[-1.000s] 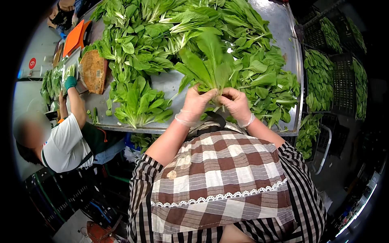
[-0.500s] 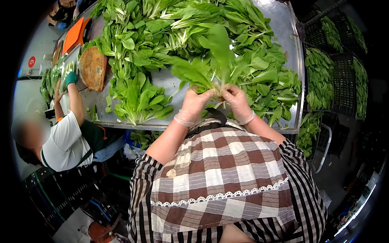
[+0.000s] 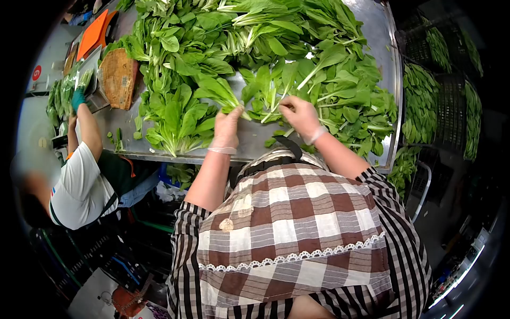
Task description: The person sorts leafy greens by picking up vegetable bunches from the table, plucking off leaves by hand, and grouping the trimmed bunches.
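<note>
My left hand (image 3: 227, 129), in a clear glove, is closed around the pale base of a small bunch of leafy greens (image 3: 217, 91), its leaves pointing up and left. My right hand (image 3: 300, 117), gloved alike, has thumb and fingers pinched together beside a loose leaf stalk (image 3: 271, 113). Whether the pinch grips that stalk is hidden by the fingers. Left of my left hand, a fanned pile of leafy greens (image 3: 178, 125) lies on the metal table (image 3: 186, 158). More loose leafy greens (image 3: 350, 87) are heaped beyond my right hand.
At the left a co-worker (image 3: 79, 181) with a green glove handles packed greens. A wooden block (image 3: 118, 80) and an orange scale-like device (image 3: 94, 34) stand on the table's left part. Black crates of greens (image 3: 419, 106) are stacked at the right. The table's metal edge runs before me.
My hands have moved apart from their shared hold on the greens. My left hand has gone left with a bunch; the upright leaf between them is no longer held up.
</note>
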The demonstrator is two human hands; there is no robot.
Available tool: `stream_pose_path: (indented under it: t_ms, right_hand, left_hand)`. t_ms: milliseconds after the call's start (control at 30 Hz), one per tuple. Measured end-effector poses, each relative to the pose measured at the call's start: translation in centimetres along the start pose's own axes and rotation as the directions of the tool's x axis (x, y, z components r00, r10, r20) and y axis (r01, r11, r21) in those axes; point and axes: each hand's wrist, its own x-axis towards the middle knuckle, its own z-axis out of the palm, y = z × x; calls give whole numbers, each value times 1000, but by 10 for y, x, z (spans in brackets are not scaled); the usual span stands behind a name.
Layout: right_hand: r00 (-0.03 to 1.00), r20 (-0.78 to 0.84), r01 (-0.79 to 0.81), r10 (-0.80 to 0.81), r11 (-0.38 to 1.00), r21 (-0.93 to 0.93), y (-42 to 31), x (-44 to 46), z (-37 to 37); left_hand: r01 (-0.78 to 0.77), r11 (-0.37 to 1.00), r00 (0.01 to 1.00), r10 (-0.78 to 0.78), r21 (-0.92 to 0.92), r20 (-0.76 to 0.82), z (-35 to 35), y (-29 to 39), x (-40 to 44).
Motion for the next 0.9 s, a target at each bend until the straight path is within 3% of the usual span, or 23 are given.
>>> stream_pose_path:
  t_ms: [33, 100, 167, 200, 300, 433, 533, 633, 667, 767, 800, 833, 900]
  right_hand:
    - [999, 2, 33, -33, 979, -199, -4, 9, 4]
    - [992, 74, -63, 102, 908, -414, -13, 23, 10]
    - [984, 92, -64, 150, 792, -607, -18, 29, 14]
    - [983, 79, -83, 167, 782, -618, -21, 32, 14]
    - [968, 145, -108, 206, 858, -502, -2, 35, 5]
    - [978, 141, -140, 153, 985, -98, 15, 23, -10]
    - [981, 127, -173, 148, 959, 224, 11, 5, -21]
    - [975, -202, -26, 90, 953, 301, 16, -10, -34]
    - [934, -340, -38, 104, 980, 197, 16, -12, -41]
    - [883, -469, 96, 2, 978, 186, -6, -20, -50]
    - [922, -382, 126, -63, 982, 141, -16, -22, -46]
    - [869, -387, 297, -308, 951, -90, -22, -17, -36]
    - [921, -137, 333, -364, 921, -203, -15, -2, -13]
  left_hand:
    - [32, 999, 999, -32, -35, 16, 6, -4, -3]
    - [210, 978, 974, -209, -9, 82, 12, -7, -11]
    - [265, 964, 960, -262, -25, 99, 12, -14, -12]
    - [281, 957, 954, -271, -72, 125, 12, -14, -14]
    - [271, 949, 959, -252, -163, 128, 13, -15, -20]
    - [194, 962, 979, -177, -192, 100, 3, -13, -22]
    - [147, 966, 987, -130, -214, 92, 8, -11, -27]
    - [106, 974, 988, -81, -202, 131, 14, -7, -29]
    - [100, 975, 988, -75, -196, 133, 12, -10, -27]
    - [80, 973, 993, -57, -218, 106, 6, -19, -14]
    - [79, 966, 995, -61, -248, 77, 5, -20, -12]
    - [79, 958, 996, -67, -276, 50, 5, -22, -11]
    - [99, 921, 995, -88, -377, 44, 5, -30, -5]
